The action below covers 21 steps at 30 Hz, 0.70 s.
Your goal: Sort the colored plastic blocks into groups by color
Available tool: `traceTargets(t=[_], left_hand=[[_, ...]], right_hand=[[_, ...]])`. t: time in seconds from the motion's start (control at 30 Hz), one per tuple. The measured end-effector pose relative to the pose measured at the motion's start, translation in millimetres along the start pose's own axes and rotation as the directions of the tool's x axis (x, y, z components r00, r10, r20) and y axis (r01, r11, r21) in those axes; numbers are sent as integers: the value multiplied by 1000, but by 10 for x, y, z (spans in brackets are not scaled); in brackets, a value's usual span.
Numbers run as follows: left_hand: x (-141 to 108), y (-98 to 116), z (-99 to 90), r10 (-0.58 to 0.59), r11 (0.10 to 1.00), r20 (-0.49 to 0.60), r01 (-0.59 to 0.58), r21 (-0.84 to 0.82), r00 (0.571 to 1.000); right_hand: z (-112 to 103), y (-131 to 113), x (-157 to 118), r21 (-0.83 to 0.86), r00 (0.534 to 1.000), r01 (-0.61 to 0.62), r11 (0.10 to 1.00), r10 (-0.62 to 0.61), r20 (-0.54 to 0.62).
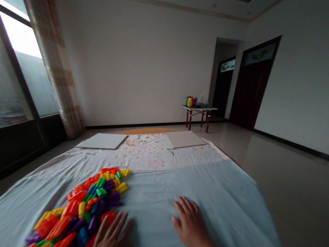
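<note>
A heap of chunky plastic building blocks [87,207] in red, orange, yellow, green, blue and purple lies on a pale blue cloth [203,195]. My left hand [111,239] rests at the heap's lower right edge, fingers spread, beside a red block [107,217], and holds nothing I can see. Further right, my right hand [189,224] lies palm down on the bare cloth with its fingers apart, away from the blocks. The bottom of the heap is cut off by the frame.
Two flat white boards [102,140] [184,139] lie on a paint-stained part of the cloth at the far end. A small red-legged table [199,109] holding a multicoloured object stands across the room. Polished floor surrounds the cloth-covered surface, with a curtained window on the left.
</note>
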State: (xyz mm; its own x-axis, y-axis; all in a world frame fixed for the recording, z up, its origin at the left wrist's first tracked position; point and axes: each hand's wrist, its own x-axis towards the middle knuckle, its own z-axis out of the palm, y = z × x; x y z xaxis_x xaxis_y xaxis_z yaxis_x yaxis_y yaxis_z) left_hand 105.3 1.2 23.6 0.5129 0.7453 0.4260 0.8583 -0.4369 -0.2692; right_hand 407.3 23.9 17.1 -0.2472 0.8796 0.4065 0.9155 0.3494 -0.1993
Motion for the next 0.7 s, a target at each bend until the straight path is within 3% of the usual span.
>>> traceTargets(t=[0.13,0.3,0.5,0.6,0.7], left_hand=[[-220,-238,-48,17,1000,17,-17,18,1000],[-132,-377,-174,-32,999,89,34,-26,996],[-47,49,-465,-80,981,142,103,-167,987],[-63,263,-645,-96,963,134,126,-237,986],[-115,287,-736,-184,950,110,206,-237,977]], right_hand=[[12,-4,-16,12,999,-10,1000,11,-33],[3,28,25,29,1000,7,1000,-6,-24],[-83,274,14,90,998,65,994,-63,-28],[-73,549,-159,20,991,62,998,-59,-117],[-15,859,-339,-66,988,32,997,-42,-148]])
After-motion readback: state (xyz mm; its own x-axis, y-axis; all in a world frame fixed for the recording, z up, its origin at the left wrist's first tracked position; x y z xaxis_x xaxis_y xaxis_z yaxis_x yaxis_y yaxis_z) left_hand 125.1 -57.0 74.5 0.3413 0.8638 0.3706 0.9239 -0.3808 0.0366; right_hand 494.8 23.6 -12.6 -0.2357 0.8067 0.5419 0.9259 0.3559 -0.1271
